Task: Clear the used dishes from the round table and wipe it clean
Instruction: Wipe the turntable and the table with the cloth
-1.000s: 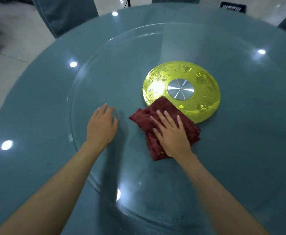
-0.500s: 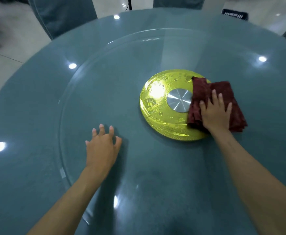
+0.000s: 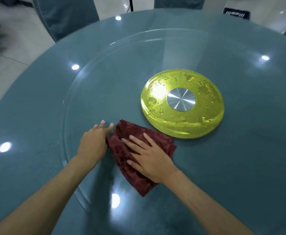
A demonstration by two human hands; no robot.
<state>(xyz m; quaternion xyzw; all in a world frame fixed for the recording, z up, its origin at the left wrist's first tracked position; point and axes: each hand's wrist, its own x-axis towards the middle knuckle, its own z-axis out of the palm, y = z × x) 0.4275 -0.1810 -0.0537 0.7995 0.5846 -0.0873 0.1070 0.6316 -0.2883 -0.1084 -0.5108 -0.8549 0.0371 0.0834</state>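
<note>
Back from the disc (image 3: 206, 92) toward the table's (image 3: 28, 116) near edge, the right hand (image 3: 151, 160) is pressing the cloth (image 3: 138, 184) with straight, spread fingers; the left hand (image 3: 92, 143) is lying flat alongside, touching it.

Maroon cloth (image 3: 120, 153) on teal round table (image 3: 37, 116)

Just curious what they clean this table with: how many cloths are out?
1. The dark red cloth lies on the glass turntable, flat under the right hand, next to the left hand and near the yellow disc. No other shows.
</note>
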